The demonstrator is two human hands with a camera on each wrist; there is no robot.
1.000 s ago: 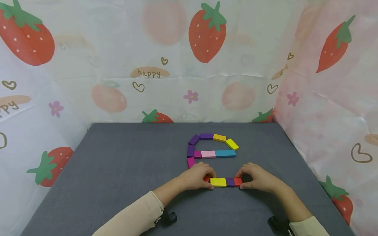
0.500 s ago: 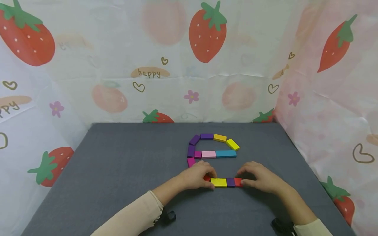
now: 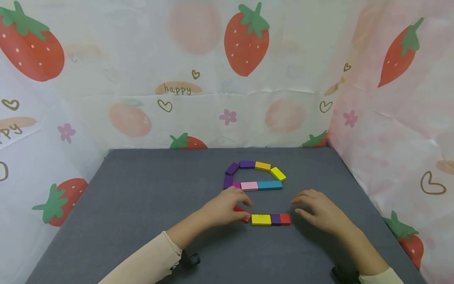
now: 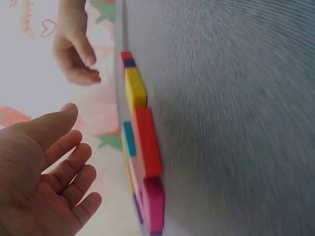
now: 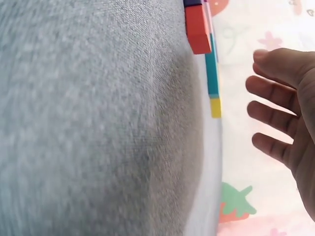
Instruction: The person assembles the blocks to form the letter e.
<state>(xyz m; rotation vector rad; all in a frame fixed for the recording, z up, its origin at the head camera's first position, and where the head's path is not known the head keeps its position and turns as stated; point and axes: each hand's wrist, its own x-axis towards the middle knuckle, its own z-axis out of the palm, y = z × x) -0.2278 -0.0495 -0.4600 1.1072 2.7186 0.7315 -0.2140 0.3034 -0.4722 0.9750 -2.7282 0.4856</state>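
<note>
My left hand (image 3: pixel 225 207) hovers by the left end of the bottom row of blocks, its fingers relaxed. In the left wrist view it is apart from the long red block (image 4: pixel 147 142) and the magenta block (image 4: pixel 154 205). That red block runs at a slant toward a yellow block (image 3: pixel 261 220). A purple block (image 3: pixel 275 220) and a short red block (image 3: pixel 285 219) continue the row to the right. My right hand (image 3: pixel 320 211) is raised just right of the row, holding nothing, fingers loosely bent. In the head view my left hand hides the magenta block.
Farther back, purple blocks (image 3: pixel 247 164), an orange-yellow block (image 3: pixel 263 166) and a yellow block (image 3: pixel 278 173) form an arch. A pink block (image 3: pixel 249 186) and a blue block (image 3: pixel 269 185) lie below it. Grey cloth covers the table (image 3: pixel 159 189); a strawberry-print curtain (image 3: pixel 142 71) surrounds it.
Both hands have come away from the bottom row: the left hand has moved left and slightly back, the right hand up and to the right. The row's blocks stay in place.
</note>
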